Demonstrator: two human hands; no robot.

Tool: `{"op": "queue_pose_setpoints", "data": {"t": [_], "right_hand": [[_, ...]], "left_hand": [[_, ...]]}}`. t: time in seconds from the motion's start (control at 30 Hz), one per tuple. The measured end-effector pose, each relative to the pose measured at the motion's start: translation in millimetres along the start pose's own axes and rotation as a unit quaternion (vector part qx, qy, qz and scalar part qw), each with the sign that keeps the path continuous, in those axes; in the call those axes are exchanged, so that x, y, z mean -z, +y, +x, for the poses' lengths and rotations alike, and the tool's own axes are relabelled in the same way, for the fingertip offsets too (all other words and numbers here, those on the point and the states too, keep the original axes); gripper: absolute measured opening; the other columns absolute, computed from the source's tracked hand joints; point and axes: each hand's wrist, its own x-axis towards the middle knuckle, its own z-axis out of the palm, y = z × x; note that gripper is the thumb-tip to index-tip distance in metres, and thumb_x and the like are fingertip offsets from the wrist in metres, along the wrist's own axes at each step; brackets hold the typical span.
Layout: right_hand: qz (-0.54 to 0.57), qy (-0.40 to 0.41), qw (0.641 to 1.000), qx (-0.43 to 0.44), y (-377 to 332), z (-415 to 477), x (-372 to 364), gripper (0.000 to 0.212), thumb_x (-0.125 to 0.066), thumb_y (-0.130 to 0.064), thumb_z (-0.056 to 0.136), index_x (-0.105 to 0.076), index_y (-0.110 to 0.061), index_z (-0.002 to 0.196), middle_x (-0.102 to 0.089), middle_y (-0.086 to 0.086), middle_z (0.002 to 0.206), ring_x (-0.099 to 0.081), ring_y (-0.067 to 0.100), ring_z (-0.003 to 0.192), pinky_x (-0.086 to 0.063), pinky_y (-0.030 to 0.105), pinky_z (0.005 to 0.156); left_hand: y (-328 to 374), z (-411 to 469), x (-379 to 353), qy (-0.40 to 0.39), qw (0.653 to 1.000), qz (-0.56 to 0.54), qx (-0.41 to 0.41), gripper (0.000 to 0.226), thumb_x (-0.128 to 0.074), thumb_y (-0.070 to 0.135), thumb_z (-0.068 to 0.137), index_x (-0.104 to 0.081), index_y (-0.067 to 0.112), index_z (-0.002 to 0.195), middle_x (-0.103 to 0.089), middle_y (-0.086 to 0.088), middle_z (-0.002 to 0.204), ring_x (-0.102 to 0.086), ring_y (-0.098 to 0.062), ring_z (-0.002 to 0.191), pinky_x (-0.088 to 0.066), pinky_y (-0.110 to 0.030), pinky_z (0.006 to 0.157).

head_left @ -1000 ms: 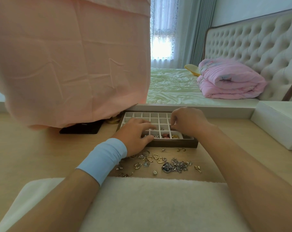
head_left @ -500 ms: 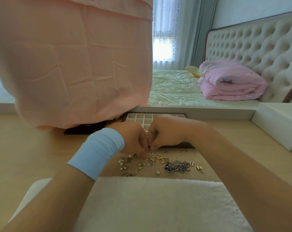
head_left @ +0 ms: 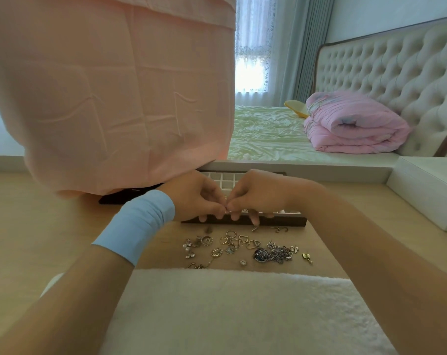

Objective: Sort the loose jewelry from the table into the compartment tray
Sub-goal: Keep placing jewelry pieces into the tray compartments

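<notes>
Jewelry piece [head_left: 226, 202] between fingertips [head_left: 218, 210] (over tray [head_left: 281, 222])

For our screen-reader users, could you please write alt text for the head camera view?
The left hand and right hand pinch a tiny piece together over the compartment tray; loose jewelry lies on the table before it.

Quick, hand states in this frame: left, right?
Left hand: closed, pinching a tiny jewelry piece, too small to identify.
Right hand: closed, pinching the same piece.
</notes>
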Motion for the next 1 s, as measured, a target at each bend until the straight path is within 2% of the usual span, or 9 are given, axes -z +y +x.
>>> {"op": "queue_pose_setpoints", "data": {"t": [0.17,0.33,0.43,0.57,0.67,0.8,0.87,0.93,1.0], "right_hand": [[0.144,0.032,0.989,-0.012,6.8,-1.2,6.5,0.021,-0.059,-0.023,0.103,-0.073,-0.008,0.106,-0.079,0.000,0.096,-0.062,0.011,0.057,-0.044,0.020,0.046],[0.223,0.104,0.969,-0.016,11.3,-1.2,9.3,0.014,-0.067,-0.024,0.098,-0.074,-0.012,0.101,-0.078,0.004,0.092,-0.059,0.009,0.054,-0.043,0.018,0.043],[0.214,0.149,0.965,-0.006,10.3,-2.1,10.8,0.014,-0.070,-0.024,0.096,-0.075,-0.011,0.097,-0.078,0.002,0.086,-0.060,0.009,0.052,-0.043,0.019,0.043],[0.166,0.184,0.969,0.016,6.9,-4.9,13.2,0.017,-0.071,-0.024,0.096,-0.076,-0.008,0.091,-0.068,-0.003,0.059,-0.052,0.004,0.040,-0.040,0.017,0.042],[0.167,0.193,0.966,0.026,6.0,-4.9,14.7,0.018,-0.072,-0.024,0.094,-0.078,-0.008,0.089,-0.074,0.007,0.072,-0.054,0.008,0.045,-0.040,0.018,0.041],[0.179,0.210,0.961,0.035,15.5,-3.1,21.1,0.018,-0.073,-0.027,0.093,-0.078,-0.010,0.090,-0.077,0.004,0.082,-0.058,0.016,0.054,-0.041,0.020,0.042],[0.127,0.233,0.964,0.016,25.4,-2.5,28.1,0.021,-0.074,-0.032,0.092,-0.078,-0.012,0.085,-0.076,0.006,0.080,-0.058,0.014,0.051,-0.042,0.018,0.046],[0.043,0.242,0.969,-0.016,38.3,-2.0,35.0,0.019,-0.071,-0.028,0.093,-0.074,-0.017,0.077,-0.073,-0.001,0.076,-0.059,0.004,0.048,-0.043,0.016,0.054],[-0.032,0.232,0.971,-0.047,50.5,-1.0,38.4,0.019,-0.069,-0.026,0.094,-0.070,-0.024,0.076,-0.069,-0.010,0.079,-0.063,-0.001,0.063,-0.043,0.018,0.061]], "left_hand": [[-6.3,3.0,-2.6,0.085,0.990,-0.104,-0.036,0.004,-0.075,0.020,0.084,-0.074,0.019,0.088,-0.074,0.008,0.073,-0.067,-0.012,0.062,-0.057,-0.027,0.075],[1.1,6.0,-10.6,0.170,0.960,-0.222,-0.008,0.005,-0.072,0.018,0.087,-0.072,0.018,0.091,-0.075,0.006,0.076,-0.065,-0.008,0.058,-0.049,-0.018,0.047],[8.1,8.5,-15.2,0.192,0.937,-0.291,0.031,0.008,-0.068,0.023,0.090,-0.071,0.018,0.096,-0.076,0.007,0.081,-0.066,-0.009,0.058,-0.052,-0.022,0.050],[13.3,9.7,-19.7,0.192,0.917,-0.343,0.062,0.015,-0.068,0.031,0.090,-0.073,0.019,0.095,-0.077,0.006,0.084,-0.066,-0.011,0.062,-0.053,-0.024,0.054],[17.2,9.1,-22.6,0.208,0.910,-0.353,0.056,0.009,-0.069,0.027,0.089,-0.073,0.020,0.093,-0.077,0.007,0.083,-0.067,-0.008,0.064,-0.053,-0.022,0.054],[21.9,13.7,-27.2,0.231,0.912,-0.336,0.040,0.014,-0.068,0.022,0.090,-0.071,0.019,0.103,-0.076,0.001,0.093,-0.069,-0.012,0.074,-0.055,-0.022,0.055],[20.2,21.6,-30.9,0.251,0.929,-0.272,0.028,0.013,-0.065,0.024,0.092,-0.070,0.023,0.104,-0.075,0.003,0.096,-0.068,-0.015,0.087,-0.058,-0.029,0.069],[16.5,31.7,-35.1,0.247,0.954,-0.171,0.007,0.015,-0.061,0.028,0.094,-0.070,0.028,0.106,-0.071,0.009,0.101,-0.064,-0.011,0.095,-0.053,-0.032,0.087],[16.2,40.8,-41.9,0.196,0.979,-0.056,-0.008,0.021,-0.056,0.032,0.096,-0.066,0.034,0.114,-0.065,0.013,0.111,-0.057,-0.009,0.106,-0.045,-0.031,0.096]]}}
